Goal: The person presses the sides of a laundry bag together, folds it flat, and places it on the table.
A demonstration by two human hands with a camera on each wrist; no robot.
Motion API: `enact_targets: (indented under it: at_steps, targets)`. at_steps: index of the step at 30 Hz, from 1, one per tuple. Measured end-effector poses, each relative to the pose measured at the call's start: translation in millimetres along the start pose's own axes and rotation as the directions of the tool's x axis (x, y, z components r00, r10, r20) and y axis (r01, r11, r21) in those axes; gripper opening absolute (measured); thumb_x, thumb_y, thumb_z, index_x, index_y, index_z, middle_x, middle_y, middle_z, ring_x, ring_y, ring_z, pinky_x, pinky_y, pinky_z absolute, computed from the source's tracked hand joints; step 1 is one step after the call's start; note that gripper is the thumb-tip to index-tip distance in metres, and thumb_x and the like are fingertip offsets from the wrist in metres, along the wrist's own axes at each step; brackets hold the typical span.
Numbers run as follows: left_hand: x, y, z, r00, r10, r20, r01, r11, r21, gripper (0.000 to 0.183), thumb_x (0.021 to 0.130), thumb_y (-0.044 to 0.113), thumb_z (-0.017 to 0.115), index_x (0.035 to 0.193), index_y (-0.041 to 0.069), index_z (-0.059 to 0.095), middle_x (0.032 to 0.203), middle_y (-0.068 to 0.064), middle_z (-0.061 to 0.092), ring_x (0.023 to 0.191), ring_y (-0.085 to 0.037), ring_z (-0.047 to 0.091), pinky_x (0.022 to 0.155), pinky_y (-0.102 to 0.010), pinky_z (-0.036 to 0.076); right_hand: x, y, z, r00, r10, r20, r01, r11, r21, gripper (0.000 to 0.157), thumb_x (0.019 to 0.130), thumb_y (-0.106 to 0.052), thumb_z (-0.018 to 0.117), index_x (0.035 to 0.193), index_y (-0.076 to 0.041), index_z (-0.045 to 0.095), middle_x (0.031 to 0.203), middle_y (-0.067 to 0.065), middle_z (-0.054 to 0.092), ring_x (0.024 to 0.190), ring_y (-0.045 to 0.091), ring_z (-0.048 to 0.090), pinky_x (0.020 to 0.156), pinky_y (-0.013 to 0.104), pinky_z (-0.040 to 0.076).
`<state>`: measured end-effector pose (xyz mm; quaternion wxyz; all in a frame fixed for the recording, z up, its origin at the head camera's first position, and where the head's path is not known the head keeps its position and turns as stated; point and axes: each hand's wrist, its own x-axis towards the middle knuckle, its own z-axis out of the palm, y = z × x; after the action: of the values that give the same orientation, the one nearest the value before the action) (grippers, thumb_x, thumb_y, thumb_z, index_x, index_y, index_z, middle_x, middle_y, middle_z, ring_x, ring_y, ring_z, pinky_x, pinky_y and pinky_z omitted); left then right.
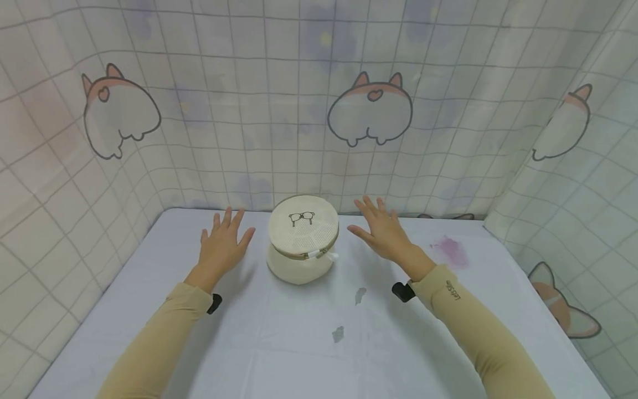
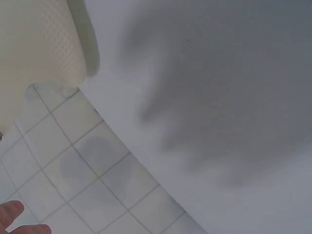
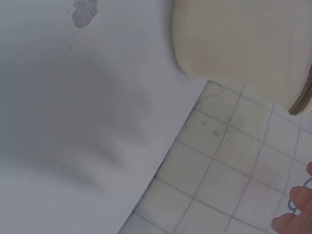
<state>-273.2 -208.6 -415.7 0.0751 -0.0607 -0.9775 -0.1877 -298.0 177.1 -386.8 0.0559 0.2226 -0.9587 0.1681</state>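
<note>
A round cream mesh laundry bag (image 1: 301, 238) stands on the white table, close to its far edge. Its flat top carries a small drawing of eyeglasses, and a zipper (image 1: 313, 254) with a white tab runs round the rim. My left hand (image 1: 221, 246) hovers to the left of the bag, fingers spread, touching nothing. On the other side my right hand (image 1: 386, 233) is held the same way, apart from the bag. Each wrist view catches the bag's side, with left fingertips (image 2: 29, 228) and right fingertips (image 3: 298, 199) at the lower corners.
A checked curtain (image 1: 289, 138) with cartoon animal prints hangs behind the table (image 1: 279, 343) and along both sides. Two grey patches (image 1: 338, 334) mark the tabletop in front of the bag. A pink stain (image 1: 451, 252) lies at the right.
</note>
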Motion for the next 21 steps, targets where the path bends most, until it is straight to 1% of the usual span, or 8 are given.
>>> enact_targets:
  at_steps: [5,10,13,16,21]
  targets:
    - [2.5,4.5,-1.6,1.0,0.014,-0.008,-0.015,0.997,-0.075,0.07,0.11,0.05,0.036,0.164,0.008,0.022,0.167,-0.026,0.012,0.151,-0.053,0.006,0.111,-0.079,0.011,2.3,-6.7,-0.6,1.0,-0.008,0.001,0.008,1.0,0.012,0.079,0.106,-0.056,0.045,0.164,-0.008,0.022,0.169,0.019,0.013,0.153,0.047,0.004,0.116,0.073,0.008]
    - [2.8,8.7,-2.7,1.0,0.021,-0.012,-0.023,0.993,-0.114,0.069,0.11,0.047,0.038,0.163,0.006,0.023,0.166,-0.027,0.013,0.15,-0.053,0.009,0.112,-0.078,0.012,5.1,-12.8,0.2,1.0,-0.019,0.009,0.019,0.999,0.03,0.077,0.107,-0.052,0.047,0.164,-0.009,0.021,0.169,0.018,0.012,0.153,0.047,0.005,0.115,0.074,0.012]
    - [3.3,11.5,-3.6,1.0,0.024,-0.017,-0.026,0.99,-0.137,0.069,0.11,0.046,0.039,0.163,0.004,0.024,0.167,-0.026,0.014,0.151,-0.051,0.009,0.113,-0.076,0.011,6.1,-16.5,0.1,1.0,-0.024,0.005,0.024,0.999,0.038,0.076,0.107,-0.051,0.048,0.164,-0.009,0.022,0.169,0.018,0.013,0.153,0.047,0.006,0.116,0.073,0.013]
    - [4.6,14.5,-3.9,0.999,0.03,-0.026,-0.034,0.989,-0.146,0.067,0.11,0.045,0.039,0.162,0.004,0.026,0.167,-0.025,0.015,0.152,-0.05,0.01,0.115,-0.074,0.013,6.5,-19.5,-0.1,1.0,-0.029,-0.002,0.029,0.998,0.057,0.075,0.107,-0.049,0.049,0.164,-0.008,0.023,0.169,0.018,0.014,0.153,0.048,0.008,0.116,0.072,0.014]
    - [6.2,19.6,-3.3,0.999,0.036,-0.034,-0.041,0.987,-0.153,0.064,0.11,0.043,0.041,0.161,0.006,0.031,0.166,-0.023,0.02,0.151,-0.049,0.016,0.116,-0.071,0.017,7.6,-24.1,0.9,0.999,-0.038,-0.02,0.04,0.994,0.101,0.075,0.107,-0.048,0.05,0.163,-0.006,0.024,0.168,0.018,0.017,0.152,0.049,0.011,0.117,0.069,0.017]
